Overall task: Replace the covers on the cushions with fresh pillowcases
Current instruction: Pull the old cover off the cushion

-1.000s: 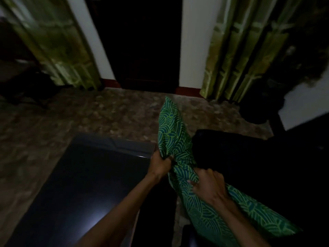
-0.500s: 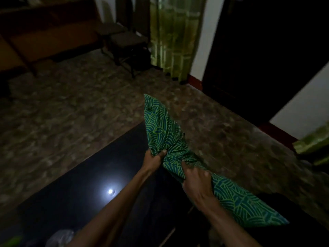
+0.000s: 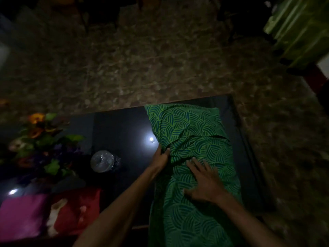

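A green pillowcase (image 3: 194,132) with a curved leaf pattern lies spread along the right side of a dark glossy table (image 3: 115,132), its near end hanging over the front edge. My left hand (image 3: 161,157) grips a bunched fold at the cloth's left edge. My right hand (image 3: 204,180) lies flat on the cloth with fingers spread. Two cushions sit at the lower left: a magenta cushion (image 3: 19,216) and a red cushion (image 3: 74,211) with pale patches.
A bunch of flowers (image 3: 39,139) with orange blooms stands at the table's left. A clear glass object (image 3: 102,162) sits beside it. Patterned stone floor (image 3: 151,59) surrounds the table. Green curtains (image 3: 300,27) hang at the upper right. The room is dim.
The pillowcase, held bunched up in both hands in the air, now lies spread on the table. My right hand has opened flat onto it. The view has turned left and down.
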`<state>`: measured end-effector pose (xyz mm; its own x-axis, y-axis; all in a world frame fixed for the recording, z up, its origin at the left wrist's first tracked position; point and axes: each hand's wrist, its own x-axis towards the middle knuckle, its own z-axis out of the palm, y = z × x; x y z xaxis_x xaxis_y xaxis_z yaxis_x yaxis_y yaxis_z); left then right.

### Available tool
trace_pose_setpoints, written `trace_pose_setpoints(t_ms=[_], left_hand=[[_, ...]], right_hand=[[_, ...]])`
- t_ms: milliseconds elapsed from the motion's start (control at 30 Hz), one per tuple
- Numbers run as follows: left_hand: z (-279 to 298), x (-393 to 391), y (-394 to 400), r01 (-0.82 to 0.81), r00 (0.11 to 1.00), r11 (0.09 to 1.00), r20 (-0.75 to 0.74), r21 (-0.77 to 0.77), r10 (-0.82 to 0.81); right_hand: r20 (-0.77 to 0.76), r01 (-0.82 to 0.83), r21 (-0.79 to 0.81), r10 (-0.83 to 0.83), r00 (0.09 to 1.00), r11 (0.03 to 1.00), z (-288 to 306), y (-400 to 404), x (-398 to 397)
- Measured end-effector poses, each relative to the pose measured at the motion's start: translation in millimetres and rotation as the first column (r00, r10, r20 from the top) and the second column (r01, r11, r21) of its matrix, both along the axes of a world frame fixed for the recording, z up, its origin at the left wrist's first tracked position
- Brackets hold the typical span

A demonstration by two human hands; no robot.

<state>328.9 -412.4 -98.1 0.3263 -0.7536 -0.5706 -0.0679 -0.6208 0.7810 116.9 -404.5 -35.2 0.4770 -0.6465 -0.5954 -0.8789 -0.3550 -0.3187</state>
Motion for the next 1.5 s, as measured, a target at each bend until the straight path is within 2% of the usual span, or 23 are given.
trace_pose_setpoints(t_ms=[100, 267, 433, 500, 633, 733, 933, 1100, 1400, 1500], left_hand=[[-22.8, 14.1, 17.0, 0.034, 0.999, 0.999, -0.013, -0.006, -0.034], [-77.0, 10.3, 47.5, 0.218, 0.948, 0.972, 0.256, -0.085, -0.19], [-117.3, -19.8, 65.0, 0.157, 0.877, 0.967, 0.478, -0.199, -0.044], [-124.0, -24.8, 66.7, 0.148, 0.856, 0.962, 0.517, -0.23, -0.008], [-136.6, -26.8, 68.4, 0.144, 0.86, 0.95, 0.509, -0.277, 0.018], [-138.8, -27.7, 70.3, 0.163, 0.851, 0.938, 0.524, -0.307, 0.023], [-112.3, -45.2, 111.7, 0.199, 0.853, 0.94, 0.522, -0.279, -0.025], [-106.1, -63.0, 156.6, 0.235, 0.849, 0.942, 0.523, -0.239, -0.079], [-108.0, -75.9, 205.4, 0.267, 0.838, 0.936, 0.535, -0.228, -0.109], [-96.1, -61.0, 201.6, 0.271, 0.781, 0.928, 0.622, -0.256, -0.056]], right_hand=[[-0.008, -0.027, -0.039, 0.027, 1.0, 0.999, -43.0, -2.6, 2.3], [0.105, 0.019, -0.323, 0.016, 0.994, 0.946, -97.3, 14.4, 22.9], [0.153, 0.051, -0.566, 0.044, 0.987, 0.823, -135.4, 23.7, 21.4], [0.192, 0.078, -0.618, 0.054, 0.98, 0.782, -140.9, 23.3, 19.0], [0.267, 0.14, -0.653, 0.053, 0.962, 0.745, -156.2, 25.4, 16.2], [0.266, 0.151, -0.667, 0.045, 0.963, 0.73, -162.5, 26.6, 13.9], [0.231, 0.088, -0.603, 0.068, 0.971, 0.793, -146.9, 51.3, 0.1], [0.279, 0.056, -0.551, 0.121, 0.953, 0.832, -140.7, 83.2, -20.0], [0.347, 0.075, -0.551, 0.147, 0.926, 0.831, -140.9, 108.7, -33.5], [0.405, 0.128, -0.555, 0.133, 0.904, 0.822, -132.7, 104.6, -32.6]])
